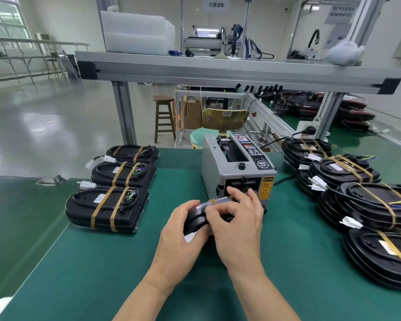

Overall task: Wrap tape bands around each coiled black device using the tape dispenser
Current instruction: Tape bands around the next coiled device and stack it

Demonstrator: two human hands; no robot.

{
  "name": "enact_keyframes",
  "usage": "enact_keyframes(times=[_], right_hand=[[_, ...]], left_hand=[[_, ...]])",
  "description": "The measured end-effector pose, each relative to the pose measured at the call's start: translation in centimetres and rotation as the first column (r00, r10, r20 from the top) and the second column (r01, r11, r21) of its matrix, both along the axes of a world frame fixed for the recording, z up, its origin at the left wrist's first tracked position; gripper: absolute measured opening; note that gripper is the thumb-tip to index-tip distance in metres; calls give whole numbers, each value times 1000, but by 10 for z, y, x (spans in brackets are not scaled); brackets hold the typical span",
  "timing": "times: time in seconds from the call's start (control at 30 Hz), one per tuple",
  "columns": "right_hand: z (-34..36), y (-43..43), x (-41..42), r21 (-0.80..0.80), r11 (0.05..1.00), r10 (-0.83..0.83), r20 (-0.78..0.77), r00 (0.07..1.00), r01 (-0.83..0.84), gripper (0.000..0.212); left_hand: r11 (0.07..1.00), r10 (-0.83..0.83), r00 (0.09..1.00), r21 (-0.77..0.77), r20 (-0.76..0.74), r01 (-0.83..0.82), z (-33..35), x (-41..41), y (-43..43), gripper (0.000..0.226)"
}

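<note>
Two hands hold a black device (196,220) on edge over the green mat (102,262), just in front of the tape dispenser (236,167)

At far left three taped devices (107,207) lie in a row; the left hand (183,230) grips the device's left end, fingers curled round it; an amber tape strip (214,201) lies on its top edge; the right hand (239,225) curls over the device, thumb pressed by the strip, fingers reaching near the dispenser's slot; at right more banded devices (357,193) are piled.

both hands (218,230) gripping black device (196,220), tape dispenser (237,167) behind
</note>
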State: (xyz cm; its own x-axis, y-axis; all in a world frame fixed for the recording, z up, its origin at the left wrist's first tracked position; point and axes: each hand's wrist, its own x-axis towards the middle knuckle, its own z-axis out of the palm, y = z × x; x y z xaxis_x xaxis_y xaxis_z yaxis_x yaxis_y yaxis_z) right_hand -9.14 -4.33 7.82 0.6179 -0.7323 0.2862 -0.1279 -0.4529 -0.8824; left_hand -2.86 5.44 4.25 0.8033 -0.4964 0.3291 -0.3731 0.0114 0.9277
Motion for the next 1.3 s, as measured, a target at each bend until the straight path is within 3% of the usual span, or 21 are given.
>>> enact_keyframes(times=[0.2, 0.4, 0.63, 0.77, 0.87, 1.03, 1.3], right_hand=[[2, 1, -2, -32, 999, 0, -48, 999, -1, 22], [4, 3, -3, -50, 999, -2, -69, 998, -1, 28], [-8, 7, 0, -122, 985, -117, 18, 993, 118, 12], [-9, 6, 5, -262, 945, -182, 81, 980, 197, 37], [-11, -1, 10, -345, 916, -188, 78, 979, 204, 41], [-15, -11, 13, -357, 912, -189, 69, 979, 201, 44], [-12, -21, 12, -347, 925, -141, 56, 988, 151, 30]], left_hand=[[994, -38, 976, -112, -215, 14, 4, 0, -6, 19], [995, 74, 987, -55, -145, -82, 9, 2, -14, 14], [993, 104, 984, -39, -141, -111, 14, -1, -17, 10], [991, 128, 985, -27, -115, -132, 12, 0, -14, 16], [992, 116, 985, -25, -127, -121, 11, -1, -15, 21], [990, 141, 987, 1, -81, -142, 11, 0, -18, 27], [973, 218, 976, 71, 25, -219, 10, 7, -24, 14]])
